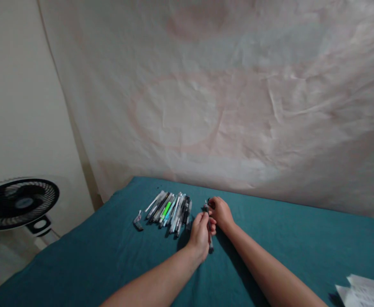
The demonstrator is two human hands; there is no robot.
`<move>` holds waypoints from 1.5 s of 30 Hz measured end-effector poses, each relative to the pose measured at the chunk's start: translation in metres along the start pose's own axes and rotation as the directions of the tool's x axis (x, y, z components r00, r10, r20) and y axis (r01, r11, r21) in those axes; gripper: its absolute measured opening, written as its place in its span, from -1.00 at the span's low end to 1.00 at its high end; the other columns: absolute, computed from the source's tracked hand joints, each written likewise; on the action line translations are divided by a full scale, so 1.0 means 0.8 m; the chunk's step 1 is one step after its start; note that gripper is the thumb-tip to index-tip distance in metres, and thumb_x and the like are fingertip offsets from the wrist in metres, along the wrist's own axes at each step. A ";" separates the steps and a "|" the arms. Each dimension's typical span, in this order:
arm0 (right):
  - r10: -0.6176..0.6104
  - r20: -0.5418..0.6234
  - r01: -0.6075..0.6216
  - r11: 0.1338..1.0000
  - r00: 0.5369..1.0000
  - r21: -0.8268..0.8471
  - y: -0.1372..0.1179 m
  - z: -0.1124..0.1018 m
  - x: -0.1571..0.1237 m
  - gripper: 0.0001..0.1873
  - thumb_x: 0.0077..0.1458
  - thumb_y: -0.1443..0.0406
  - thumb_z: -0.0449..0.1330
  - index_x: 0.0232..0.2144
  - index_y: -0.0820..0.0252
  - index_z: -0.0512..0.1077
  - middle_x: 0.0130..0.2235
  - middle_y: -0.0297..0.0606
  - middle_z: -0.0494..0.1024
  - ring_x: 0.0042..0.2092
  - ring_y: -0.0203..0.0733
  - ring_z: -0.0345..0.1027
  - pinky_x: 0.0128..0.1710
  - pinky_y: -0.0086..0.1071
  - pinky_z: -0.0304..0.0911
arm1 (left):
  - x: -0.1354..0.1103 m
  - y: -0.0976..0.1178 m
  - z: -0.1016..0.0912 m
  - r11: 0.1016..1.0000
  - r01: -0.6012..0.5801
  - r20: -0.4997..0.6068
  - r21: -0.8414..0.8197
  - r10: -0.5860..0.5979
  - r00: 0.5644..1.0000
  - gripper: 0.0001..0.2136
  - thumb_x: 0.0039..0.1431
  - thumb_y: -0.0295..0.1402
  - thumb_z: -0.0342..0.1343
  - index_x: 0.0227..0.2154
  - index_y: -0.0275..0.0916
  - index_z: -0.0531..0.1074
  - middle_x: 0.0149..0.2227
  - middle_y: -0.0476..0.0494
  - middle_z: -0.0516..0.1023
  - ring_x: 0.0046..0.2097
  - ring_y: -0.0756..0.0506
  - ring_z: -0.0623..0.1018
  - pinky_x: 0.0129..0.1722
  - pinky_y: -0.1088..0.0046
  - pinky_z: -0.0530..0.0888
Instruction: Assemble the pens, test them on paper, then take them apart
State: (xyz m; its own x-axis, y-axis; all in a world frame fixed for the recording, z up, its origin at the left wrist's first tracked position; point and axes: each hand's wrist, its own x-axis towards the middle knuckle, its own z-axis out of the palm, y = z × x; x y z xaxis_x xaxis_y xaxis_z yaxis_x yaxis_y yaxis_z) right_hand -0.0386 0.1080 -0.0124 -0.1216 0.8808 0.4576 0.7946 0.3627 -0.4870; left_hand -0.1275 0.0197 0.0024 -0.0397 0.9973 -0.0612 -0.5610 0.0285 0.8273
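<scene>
- My left hand (200,234) clamps its fingers around a pen (210,244), its tip pointing away from me.
- My right hand (222,215) pinches a small dark piece (211,205) beside the tip.
- Loose pens (170,212) lie left of both hands on the teal cloth (116,260).

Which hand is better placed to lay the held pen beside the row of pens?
Likely the left hand: it already grips the pen and sits closer to the row of pens. The right hand is on the far side, so it would have to cross the left.
</scene>
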 end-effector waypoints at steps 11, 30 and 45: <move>0.031 0.012 -0.029 0.991 0.999 -0.134 0.016 0.000 0.006 -0.72 0.03 0.32 -0.02 -0.20 0.16 0.38 -0.20 -0.22 0.44 -0.17 -0.21 0.21 -0.18 -0.45 0.00 | 0.001 -0.002 -0.001 1.000 0.010 -0.020 -0.010 -0.010 1.000 -0.72 -0.02 -0.21 0.04 -0.31 -0.31 0.28 -0.52 -0.02 0.33 -0.56 0.12 0.29 -0.61 0.62 0.16; -0.084 0.111 0.100 0.985 0.990 -0.143 0.000 -0.008 0.007 -0.63 0.05 0.36 -0.01 -0.05 0.06 0.28 -0.09 -0.25 0.39 -0.13 -0.20 0.18 -0.20 -0.42 -0.01 | 0.002 0.000 0.002 1.000 0.011 -0.009 0.000 -0.011 1.000 -0.72 0.01 -0.21 0.01 -0.30 -0.33 0.27 -0.53 -0.03 0.32 -0.56 0.12 0.28 -0.62 0.63 0.14; -0.076 0.159 0.094 0.989 0.984 -0.110 0.007 -0.009 0.010 -0.70 0.05 0.40 -0.03 -0.19 0.11 0.40 -0.22 -0.20 0.43 -0.15 -0.23 0.20 -0.16 -0.45 -0.01 | -0.002 0.003 0.004 1.000 0.011 -0.005 0.003 -0.011 1.000 -0.71 -0.04 -0.19 0.05 -0.32 -0.31 0.28 -0.54 -0.02 0.32 -0.56 0.11 0.29 -0.61 0.61 0.14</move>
State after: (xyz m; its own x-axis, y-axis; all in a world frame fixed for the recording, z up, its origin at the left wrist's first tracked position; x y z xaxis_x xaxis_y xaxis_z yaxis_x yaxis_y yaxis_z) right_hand -0.0310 0.1147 -0.0059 -0.2749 0.8878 0.3692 0.8402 0.4085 -0.3567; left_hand -0.1260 0.0185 0.0064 -0.0377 0.9966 -0.0735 -0.5587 0.0400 0.8284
